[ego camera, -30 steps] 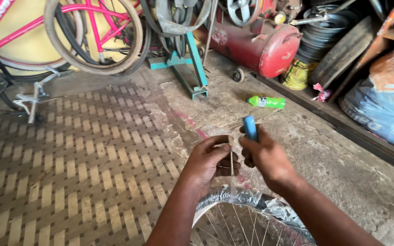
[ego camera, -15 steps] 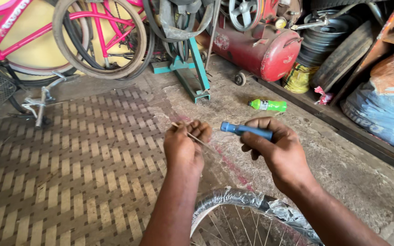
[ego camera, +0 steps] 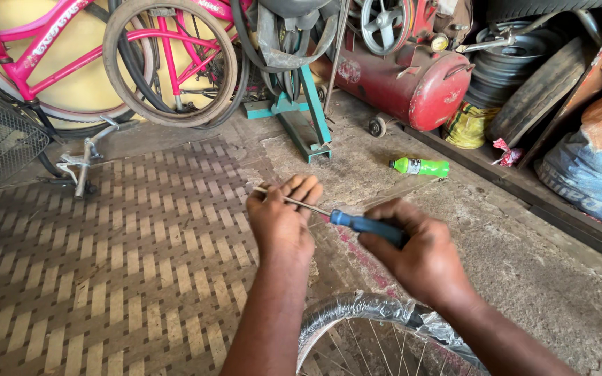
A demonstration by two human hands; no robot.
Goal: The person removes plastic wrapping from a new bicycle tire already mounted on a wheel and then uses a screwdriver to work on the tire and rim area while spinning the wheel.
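My right hand (ego camera: 423, 261) grips a blue-handled screwdriver (ego camera: 367, 224); my left hand's (ego camera: 281, 223) fingers pinch its thin metal shaft (ego camera: 294, 201). A labelled green plastic bottle (ego camera: 421, 166) lies far right; the foil-wrapped wheel rim (ego camera: 357, 310) is cut off near.

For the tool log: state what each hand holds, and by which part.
The right hand grips a screwdriver by its blue handle. The left hand pinches its metal shaft between the fingers.

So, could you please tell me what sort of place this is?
Most likely a bicycle repair workshop: a pink bicycle leans at the back, a red air compressor tank stands beside stacked tyres, and a spoked wheel rim lies below the hands.
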